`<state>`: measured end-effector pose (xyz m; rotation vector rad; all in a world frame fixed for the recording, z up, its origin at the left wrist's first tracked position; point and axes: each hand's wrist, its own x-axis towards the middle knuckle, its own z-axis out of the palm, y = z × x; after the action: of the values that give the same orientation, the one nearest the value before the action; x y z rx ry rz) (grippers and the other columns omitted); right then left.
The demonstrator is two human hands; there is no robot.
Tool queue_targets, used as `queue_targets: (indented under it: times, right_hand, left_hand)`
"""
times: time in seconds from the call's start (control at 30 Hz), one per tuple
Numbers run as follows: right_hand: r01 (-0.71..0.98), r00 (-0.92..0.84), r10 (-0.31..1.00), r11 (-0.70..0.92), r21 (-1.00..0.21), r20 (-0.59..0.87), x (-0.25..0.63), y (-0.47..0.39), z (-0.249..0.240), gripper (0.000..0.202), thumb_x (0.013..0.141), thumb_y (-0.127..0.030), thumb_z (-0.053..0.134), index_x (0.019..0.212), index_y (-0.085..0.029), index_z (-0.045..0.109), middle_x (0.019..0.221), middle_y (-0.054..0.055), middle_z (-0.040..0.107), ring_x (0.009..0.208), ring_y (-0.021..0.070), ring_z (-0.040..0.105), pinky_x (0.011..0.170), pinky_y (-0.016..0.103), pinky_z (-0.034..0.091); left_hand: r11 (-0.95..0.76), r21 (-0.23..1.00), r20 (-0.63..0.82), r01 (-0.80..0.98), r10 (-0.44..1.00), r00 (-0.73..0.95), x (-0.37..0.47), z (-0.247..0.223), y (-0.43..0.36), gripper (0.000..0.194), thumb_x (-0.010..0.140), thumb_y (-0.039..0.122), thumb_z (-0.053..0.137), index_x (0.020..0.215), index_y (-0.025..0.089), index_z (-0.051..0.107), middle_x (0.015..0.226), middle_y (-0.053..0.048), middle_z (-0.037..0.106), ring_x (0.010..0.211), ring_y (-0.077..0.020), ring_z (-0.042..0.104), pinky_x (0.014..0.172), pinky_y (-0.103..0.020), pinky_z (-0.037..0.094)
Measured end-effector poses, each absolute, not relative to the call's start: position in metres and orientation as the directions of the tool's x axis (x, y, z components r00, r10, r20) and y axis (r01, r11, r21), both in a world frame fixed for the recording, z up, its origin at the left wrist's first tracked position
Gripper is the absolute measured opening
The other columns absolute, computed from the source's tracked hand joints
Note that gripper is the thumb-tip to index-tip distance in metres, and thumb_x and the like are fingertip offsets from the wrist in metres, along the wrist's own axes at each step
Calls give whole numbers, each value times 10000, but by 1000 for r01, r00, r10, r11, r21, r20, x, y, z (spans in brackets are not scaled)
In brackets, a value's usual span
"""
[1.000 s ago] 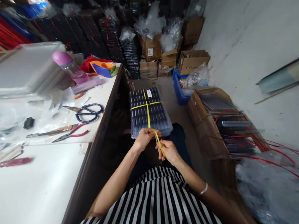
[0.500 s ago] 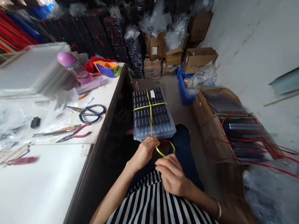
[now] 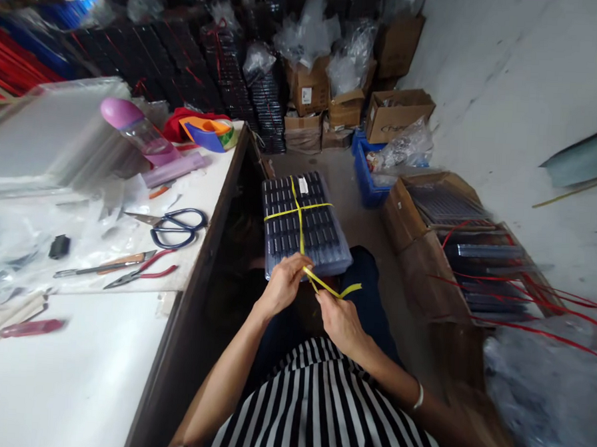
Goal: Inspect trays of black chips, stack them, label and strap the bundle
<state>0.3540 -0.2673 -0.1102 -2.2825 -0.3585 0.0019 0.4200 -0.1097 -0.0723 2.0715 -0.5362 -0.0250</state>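
A stack of clear plastic trays filled with dark pieces rests by my knees, with yellow strapping crossed over its top. At the stack's near edge, my left hand is closed on the yellow strapping. My right hand lies lower and to the right, its fingers pinched on the same strap. Between both hands a short stretch of strap runs taut, and a loose end sticks out to the right above my right hand. The fingertips' exact hold is partly hidden.
On the white table at left lie scissors, red-handled pliers, a screwdriver and a pink bottle. Open cardboard boxes with red straps stand at right. A blue crate and stacked black trays are behind.
My right hand has moved up slightly and now pinches the strap. The strap's loop has become a taut stretch with a free end. My left hand has shifted slightly up and left.
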Motion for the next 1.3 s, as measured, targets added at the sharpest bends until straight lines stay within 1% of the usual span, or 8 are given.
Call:
queue_targets:
  times: [0.4, 0.53, 0.63, 0.77, 0.9, 1.07, 1.2, 1.3]
  right_hand:
    - [127, 965, 255, -654, -746, -59, 361, -283, -192, 299, 873, -190, 347, 896, -163, 644, 672, 72, 668, 603, 170, 643, 551, 236, 419]
    - [124, 962, 272, -550, -826, -36, 372, -277, -187, 362, 912, -267, 323, 948, -161, 668, 680, 44, 669, 398, 116, 570, 373, 207, 401]
    - [131, 958, 286, -474, -871, -12, 369, -280, -166, 368, 922, -325, 342, 1104, -182, 628, 921, 71, 692, 302, 65, 489, 282, 204, 374]
    - [226, 953, 284, -422, -878, 109, 380, -285, -142, 405, 929, -231, 311, 1272, -248, 525, 1236, 98, 575, 728, 140, 662, 689, 308, 569]
    - [372, 896, 380, -361, -855, 230, 409, -284, -137, 307, 844, -157, 464, 1054, -232, 674, 1155, 98, 610, 1045, 242, 573, 976, 455, 437]
    - [354, 893, 375, -238, -904, 251, 422, -273, -131, 218, 879, -316, 484, 914, -208, 670, 1050, 100, 628, 914, 209, 617, 870, 402, 516]
    - [129, 962, 256, -128, -983, 93, 406, -253, -128, 413, 940, -468, 293, 859, -180, 577, 813, 62, 626, 645, 157, 658, 561, 279, 558]
    - [-9, 988, 156, -50, -999, -17, 398, -244, -128, 459, 933, -528, 242, 847, -181, 530, 736, 39, 614, 574, 159, 657, 538, 277, 544]
  left_hand:
    - [-432, 883, 230, -184, 57, 971, 476, -102, -114, 278, 867, 294, 472, 621, 176, 526, 868, -64, 544, 870, -192, 482, 839, -346, 376]
    - [-329, 918, 196, -223, -113, 974, 471, -92, -107, 331, 874, 395, 453, 662, 171, 574, 794, -55, 603, 769, -165, 563, 732, -287, 445]
    - [-284, 936, 140, -207, -238, 961, 472, -90, -105, 404, 886, 457, 419, 667, 167, 597, 684, -39, 626, 674, -148, 586, 679, -263, 464]
    - [-283, 946, 87, -159, -252, 964, 477, -95, -111, 409, 882, 486, 423, 670, 174, 579, 643, -16, 630, 617, -131, 588, 655, -245, 463]
    - [-320, 934, 80, -159, -245, 966, 480, -95, -114, 400, 891, 456, 411, 652, 178, 570, 619, -5, 628, 581, -126, 589, 630, -239, 455]
    - [-362, 918, 93, -164, -204, 974, 476, -91, -117, 371, 894, 398, 407, 634, 186, 565, 593, 4, 629, 559, -124, 581, 609, -235, 440]
    - [-370, 924, 67, -92, -80, 995, 477, -95, -127, 382, 897, 398, 396, 608, 186, 529, 551, 3, 605, 511, -126, 569, 555, -237, 431]
    - [-376, 924, 71, -68, -8, 997, 478, -97, -130, 423, 918, 419, 336, 628, 179, 529, 552, -6, 589, 498, -130, 564, 530, -245, 432]
